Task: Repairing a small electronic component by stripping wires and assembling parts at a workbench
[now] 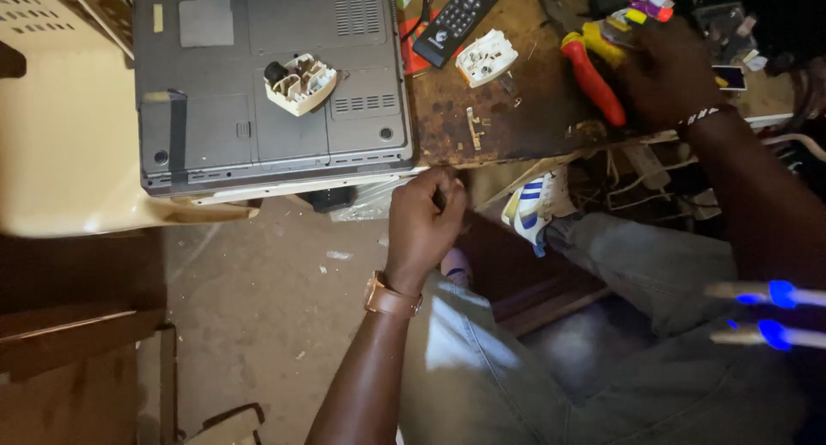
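Landmark: the upturned grey laptop [271, 84], lying base-up on the workbench [516, 110].

Left hand [423, 221] sits just below the laptop's lower right corner, at the bench's front edge, curled into a closed fist around something small and dark; what it is cannot be told. Right hand [667, 71] is well to the right of the laptop, on the bench, fingers down over the handles of the red and yellow pliers [594, 71]; whether it actually clamps them cannot be told, the hand is dark and covers them.

An opened white plug half [299, 84], contacts showing, rests on the laptop's base. A second white plug half [486, 58] lies on the bench just right of the laptop, beside a black remote control [458, 19].

Risks, as judgement: the plug half on the laptop is loose and could slide off if the laptop is bumped. Small brass bits [473, 127] right of the laptop sit near the bench edge and could get swept to the floor by the right forearm. The left fist, held off the bench edge, could drop its small part onto the dirty floor.

Counts: laptop one, plug halves two, remote one, pliers one, hands two, wrist strap on left one, beaded band on right one.
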